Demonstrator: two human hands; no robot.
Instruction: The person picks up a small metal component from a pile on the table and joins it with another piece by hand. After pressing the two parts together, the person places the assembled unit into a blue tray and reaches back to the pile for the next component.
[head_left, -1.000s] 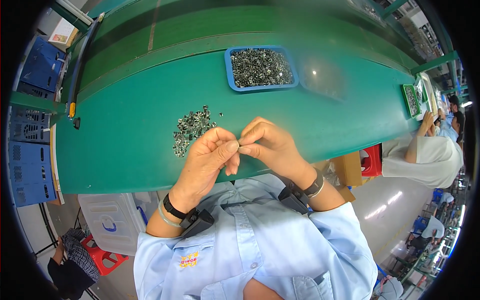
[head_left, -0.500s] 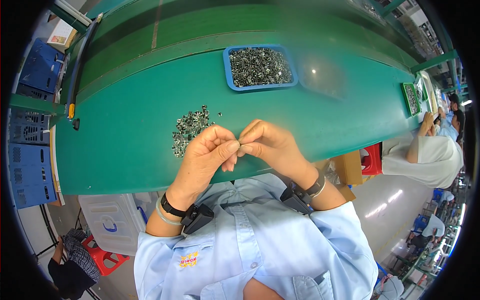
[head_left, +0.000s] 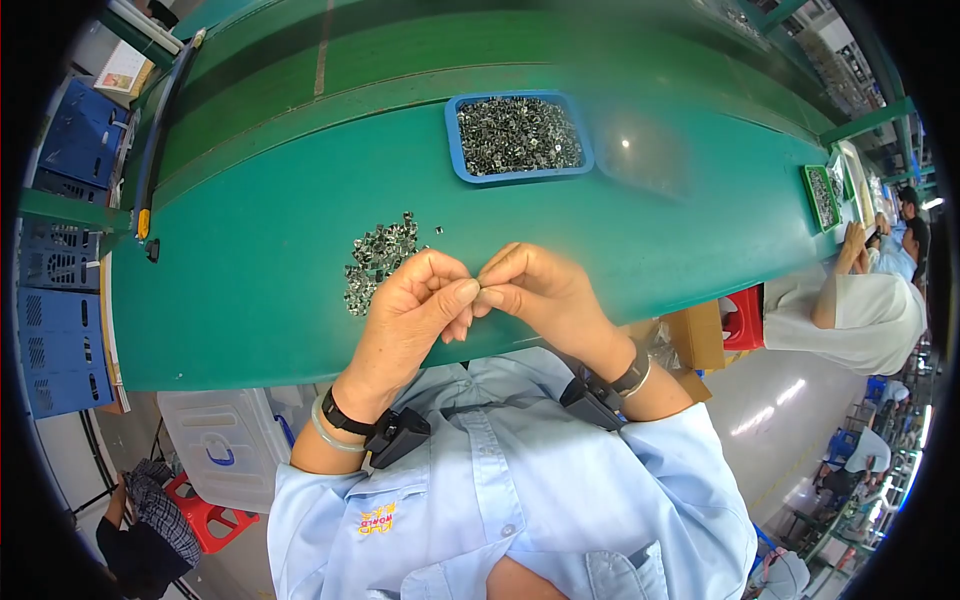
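Over the near edge of the green table (head_left: 240,320), my two hands meet fingertip to fingertip. Thumb and forefinger of my left hand (head_left: 420,297) are pinched together, and so are those of my right hand (head_left: 537,288). Whatever sits between the fingertips is too small and hidden to make out. Just beyond my left hand lies a loose pile of small shiny metal parts (head_left: 378,256), with one stray piece (head_left: 439,230) to its right. Farther off, a blue tray (head_left: 459,165) holds a heap of similar small metal parts.
A green belt-like strip (head_left: 400,40) runs along the table's far side. Blue crates (head_left: 65,345) stand at the left. A lidded clear bin (head_left: 215,440) is below the table edge. To the right are a cardboard box (head_left: 697,335), a green tray (head_left: 822,198) and a co-worker in white (head_left: 850,310).
Almost nothing differs. My hands keep the same fingertip pinch in the same place, and the pile and tray look unchanged.
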